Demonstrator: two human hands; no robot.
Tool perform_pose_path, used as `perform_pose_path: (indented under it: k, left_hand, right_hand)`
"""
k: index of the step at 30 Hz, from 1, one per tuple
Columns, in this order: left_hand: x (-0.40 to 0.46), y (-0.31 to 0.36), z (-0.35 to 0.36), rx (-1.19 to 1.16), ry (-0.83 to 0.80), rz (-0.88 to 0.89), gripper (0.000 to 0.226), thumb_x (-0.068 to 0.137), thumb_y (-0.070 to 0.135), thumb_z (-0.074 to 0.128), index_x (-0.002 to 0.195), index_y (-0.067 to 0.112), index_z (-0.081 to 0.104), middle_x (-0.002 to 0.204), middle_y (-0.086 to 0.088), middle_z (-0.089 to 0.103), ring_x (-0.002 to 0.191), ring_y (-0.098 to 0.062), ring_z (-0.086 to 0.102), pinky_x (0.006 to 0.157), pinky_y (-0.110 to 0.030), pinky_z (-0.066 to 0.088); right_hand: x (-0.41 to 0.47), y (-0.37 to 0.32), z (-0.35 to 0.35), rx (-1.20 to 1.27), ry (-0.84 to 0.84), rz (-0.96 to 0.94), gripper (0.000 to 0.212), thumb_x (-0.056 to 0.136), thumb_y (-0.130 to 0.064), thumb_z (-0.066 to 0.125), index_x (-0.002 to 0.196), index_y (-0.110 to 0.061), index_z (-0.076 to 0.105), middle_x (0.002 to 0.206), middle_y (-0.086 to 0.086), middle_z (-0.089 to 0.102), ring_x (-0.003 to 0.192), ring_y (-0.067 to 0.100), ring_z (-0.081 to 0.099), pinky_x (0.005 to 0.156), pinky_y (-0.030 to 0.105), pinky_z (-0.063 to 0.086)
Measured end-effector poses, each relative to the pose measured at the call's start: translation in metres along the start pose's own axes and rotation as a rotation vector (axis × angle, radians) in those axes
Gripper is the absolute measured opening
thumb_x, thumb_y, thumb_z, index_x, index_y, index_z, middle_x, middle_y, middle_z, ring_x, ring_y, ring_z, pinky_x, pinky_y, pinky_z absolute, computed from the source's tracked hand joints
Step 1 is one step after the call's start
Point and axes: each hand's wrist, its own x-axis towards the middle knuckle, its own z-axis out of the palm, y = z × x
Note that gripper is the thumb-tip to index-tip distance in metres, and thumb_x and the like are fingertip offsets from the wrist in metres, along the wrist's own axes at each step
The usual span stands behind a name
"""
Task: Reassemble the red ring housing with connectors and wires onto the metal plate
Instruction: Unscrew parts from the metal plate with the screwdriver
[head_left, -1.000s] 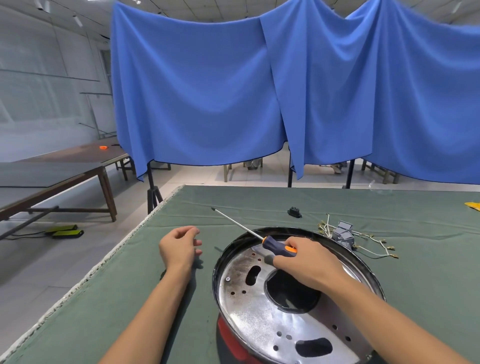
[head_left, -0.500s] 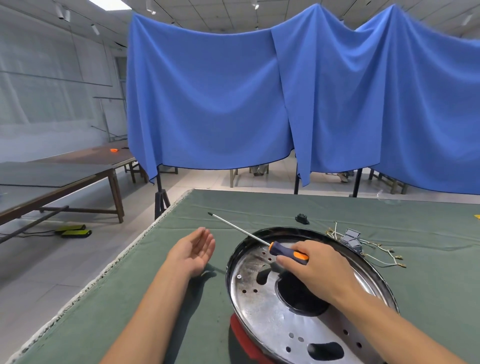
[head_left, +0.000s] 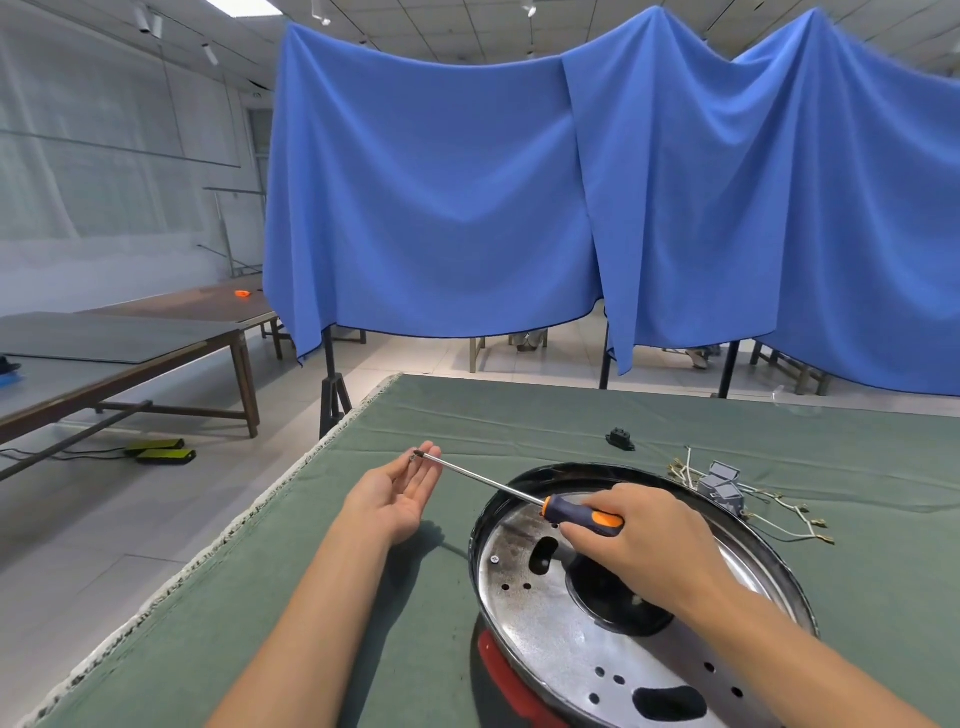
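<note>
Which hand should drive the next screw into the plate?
Right. The right hand already grips the screwdriver directly over the metal plate. The left hand lies open, palm up, off the plate's left side, at the screwdriver tip.

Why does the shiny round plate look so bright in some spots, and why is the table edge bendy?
Head view: ceiling lights glare off the metal plate; the wide-angle lens curves the table edge; the left hand casts a soft shadow.
</note>
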Motion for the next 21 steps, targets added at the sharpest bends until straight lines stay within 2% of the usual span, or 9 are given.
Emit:
perform_pose_path:
  k: [1,3,5,7,14,16,18,19,21]
  left_hand:
    - [0.0003,0.0001,-0.0003,-0.005,0.0,0.002,0.019,0.098,0.0,0.043,0.086,-0.008,0.056,0.059,-0.018,0.068,0.107,-0.027,0.061,0.106,-0.037,0.04]
    - [0.0005,0.0005,-0.001,-0.01,0.002,0.009,0.018,0.098,0.0,0.043,0.087,-0.008,0.056,0.062,-0.018,0.069,0.114,-0.027,0.058,0.104,-0.038,0.042]
    - [0.0007,0.0014,-0.0017,-0.011,0.005,0.012,0.017,0.098,0.0,0.043,0.088,-0.007,0.056,0.083,-0.018,0.072,0.117,-0.027,0.057,0.102,-0.038,0.043]
    - [0.0011,0.0022,-0.0026,-0.007,0.009,0.011,0.017,0.098,0.0,0.042,0.09,-0.006,0.056,0.108,-0.016,0.066,0.12,-0.027,0.056,0.101,-0.039,0.043]
    - [0.0008,-0.0006,-0.001,0.017,0.002,-0.005,0.017,0.098,0.001,0.043,0.089,-0.004,0.056,0.123,-0.016,0.06,0.12,-0.027,0.056,0.099,-0.039,0.044]
    - [0.0007,-0.0007,-0.001,0.03,0.001,0.005,0.015,0.098,0.001,0.044,0.091,-0.004,0.057,0.116,-0.017,0.065,0.119,-0.027,0.056,0.1,-0.039,0.044]
    - [0.0001,-0.0008,-0.0013,0.039,-0.003,0.017,0.014,0.097,0.001,0.045,0.097,-0.004,0.057,0.088,-0.017,0.073,0.115,-0.027,0.058,0.098,-0.039,0.045]
    - [-0.0007,-0.0009,-0.0014,0.044,-0.006,0.026,0.013,0.097,0.001,0.045,0.1,-0.003,0.057,0.074,-0.016,0.073,0.11,-0.026,0.06,0.096,-0.04,0.045]
    - [-0.0014,-0.0017,-0.0012,0.073,-0.007,0.064,0.012,0.097,0.002,0.045,0.098,-0.002,0.057,0.065,-0.013,0.072,0.09,-0.024,0.069,0.093,-0.039,0.048]
  right_hand:
    - [-0.0001,-0.0005,-0.0002,0.004,0.001,-0.004,0.022,0.082,-0.058,0.054,0.082,-0.04,0.066,0.069,-0.01,0.058,0.07,0.005,0.054,0.055,0.019,0.036]
    - [0.0001,-0.0012,-0.0006,0.003,0.005,-0.01,0.02,0.082,-0.058,0.054,0.084,-0.042,0.066,0.069,-0.01,0.057,0.07,0.006,0.054,0.055,0.019,0.036]
    - [0.0002,-0.0011,-0.0008,-0.017,0.012,-0.018,0.02,0.082,-0.057,0.054,0.087,-0.043,0.067,0.071,-0.009,0.058,0.072,0.007,0.054,0.057,0.02,0.037]
    - [0.0004,-0.0005,-0.0008,-0.039,0.022,-0.033,0.021,0.082,-0.058,0.053,0.09,-0.044,0.066,0.073,-0.01,0.057,0.072,0.007,0.053,0.057,0.019,0.036]
    - [0.0009,-0.0011,0.0001,-0.078,0.064,-0.074,0.025,0.081,-0.059,0.052,0.096,-0.046,0.066,0.07,-0.012,0.053,0.069,0.006,0.049,0.051,0.013,0.026]
    - [0.0005,-0.0016,-0.0006,-0.083,0.071,-0.076,0.026,0.081,-0.06,0.052,0.097,-0.046,0.066,0.068,-0.013,0.052,0.067,0.006,0.048,0.05,0.013,0.024]
    - [-0.0005,-0.0024,-0.0014,-0.089,0.071,-0.074,0.026,0.081,-0.061,0.051,0.097,-0.046,0.066,0.069,-0.013,0.052,0.068,0.006,0.049,0.049,0.012,0.024]
    - [-0.0008,-0.0029,-0.0018,-0.089,0.068,-0.071,0.027,0.081,-0.061,0.05,0.096,-0.045,0.066,0.069,-0.013,0.053,0.068,0.006,0.049,0.049,0.012,0.024]
    - [-0.0014,-0.0039,-0.0027,-0.09,0.068,-0.059,0.027,0.082,-0.061,0.049,0.092,-0.043,0.066,0.067,-0.012,0.053,0.066,0.006,0.049,0.048,0.013,0.024]
